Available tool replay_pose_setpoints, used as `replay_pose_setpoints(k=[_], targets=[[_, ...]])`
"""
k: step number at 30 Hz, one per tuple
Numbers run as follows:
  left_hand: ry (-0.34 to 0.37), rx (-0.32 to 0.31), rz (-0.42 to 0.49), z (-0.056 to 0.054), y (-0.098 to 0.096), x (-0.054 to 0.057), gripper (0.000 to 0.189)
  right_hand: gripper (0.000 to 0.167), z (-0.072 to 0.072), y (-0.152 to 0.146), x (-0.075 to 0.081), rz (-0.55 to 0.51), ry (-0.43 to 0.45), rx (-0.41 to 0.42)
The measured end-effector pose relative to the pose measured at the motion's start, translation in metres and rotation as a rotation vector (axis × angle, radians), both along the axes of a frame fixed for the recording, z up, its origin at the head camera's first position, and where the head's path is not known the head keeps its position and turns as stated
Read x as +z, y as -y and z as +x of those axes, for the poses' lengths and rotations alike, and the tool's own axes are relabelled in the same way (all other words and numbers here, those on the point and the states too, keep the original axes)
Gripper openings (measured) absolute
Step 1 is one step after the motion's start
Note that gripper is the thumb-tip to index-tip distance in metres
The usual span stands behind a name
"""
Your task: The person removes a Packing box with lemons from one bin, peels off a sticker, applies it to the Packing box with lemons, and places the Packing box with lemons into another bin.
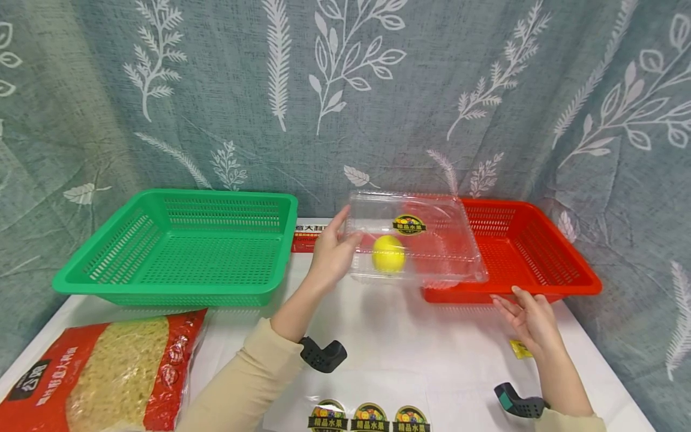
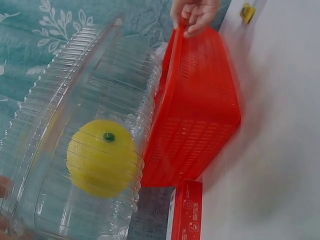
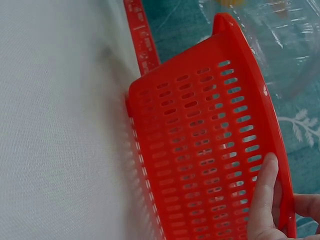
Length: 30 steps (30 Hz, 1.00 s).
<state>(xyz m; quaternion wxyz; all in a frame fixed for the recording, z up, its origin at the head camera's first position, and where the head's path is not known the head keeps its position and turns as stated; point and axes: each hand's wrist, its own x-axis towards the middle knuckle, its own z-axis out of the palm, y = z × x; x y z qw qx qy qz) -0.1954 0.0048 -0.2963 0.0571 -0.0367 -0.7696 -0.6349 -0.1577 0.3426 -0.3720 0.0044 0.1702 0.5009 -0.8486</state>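
Observation:
My left hand (image 1: pixel 333 252) grips the left side of a clear plastic fruit box (image 1: pixel 442 252), holding it up off the table and partly over the red basket. Inside the box lies a yellow lemon-like fruit (image 2: pixel 102 157) with a green stem spot. A round fruit sticker (image 1: pixel 409 225) is on the lid. At the front rim of the red basket (image 1: pixel 561 264), my right hand (image 1: pixel 531 321) pinches the edge, with thumb and fingers on either side of the rim in the right wrist view.
A green basket (image 1: pixel 173 294) stands at the left, with a bag of pasta (image 1: pixel 119 366) before it. Behind the box is a red-and-white package (image 1: pixel 306 242). Fruit stickers (image 1: pixel 369 418) lie on a sheet in front. A small yellow packet (image 1: pixel 520 349) lies near my right wrist.

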Motion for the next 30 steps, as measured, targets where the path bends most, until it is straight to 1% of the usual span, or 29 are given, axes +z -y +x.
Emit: replay_pose_setpoints(k=[4, 10, 14, 20, 27, 30], targets=[[-0.002, -0.001, 0.006, -0.003, -0.008, 0.001, 0.056, 0.053, 0.000, 0.000, 0.000, -0.005, -0.001, -0.004], [0.000, -0.007, 0.029, -0.007, -0.021, 0.000, 0.056, 0.050, 0.000, 0.000, 0.000, -0.006, -0.026, -0.002], [-0.007, 0.002, 0.040, -0.010, -0.028, -0.001, 0.056, 0.050, 0.000, 0.000, -0.001, -0.003, -0.035, 0.001], [-0.017, 0.022, 0.040, -0.013, -0.038, 0.001, 0.056, 0.048, -0.001, 0.001, -0.001, -0.012, -0.042, 0.008], [-0.019, 0.020, 0.030, -0.017, -0.053, 0.000, 0.057, 0.047, 0.000, -0.001, 0.000, -0.025, -0.036, 0.018], [-0.009, 0.006, 0.067, -0.018, -0.060, 0.000, 0.057, 0.045, 0.000, -0.001, 0.000, -0.037, -0.049, 0.028]])
